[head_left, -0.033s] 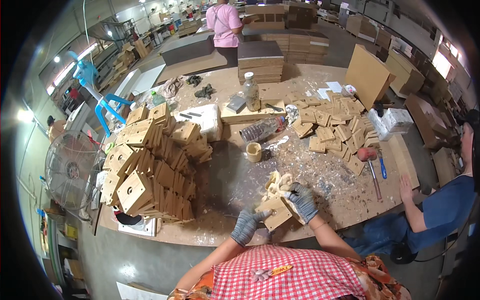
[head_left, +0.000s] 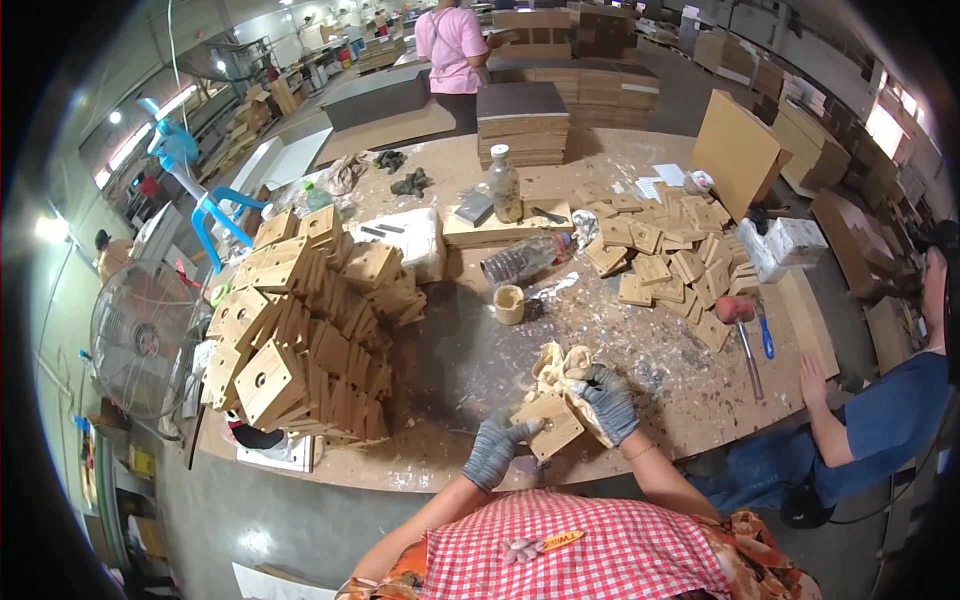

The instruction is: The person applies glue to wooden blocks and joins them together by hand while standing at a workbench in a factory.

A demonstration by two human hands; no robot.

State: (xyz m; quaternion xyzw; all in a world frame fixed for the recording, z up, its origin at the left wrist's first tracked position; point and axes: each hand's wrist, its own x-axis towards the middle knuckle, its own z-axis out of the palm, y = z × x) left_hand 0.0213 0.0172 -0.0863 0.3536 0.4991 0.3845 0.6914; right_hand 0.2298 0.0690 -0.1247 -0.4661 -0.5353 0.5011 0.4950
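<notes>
Bright, even workshop light, window glare at right, fisheye-bent dark edges

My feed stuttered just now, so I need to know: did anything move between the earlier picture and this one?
Nothing visibly changed. The left hand and right hand, both gloved, hold the same square wooden piece at the table's near edge, with the rag behind it. The stacked wooden squares, the scattered squares and the seated co-worker's hand lie as before.

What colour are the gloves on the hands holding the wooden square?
Grey, on the left hand and right hand; head view.
</notes>
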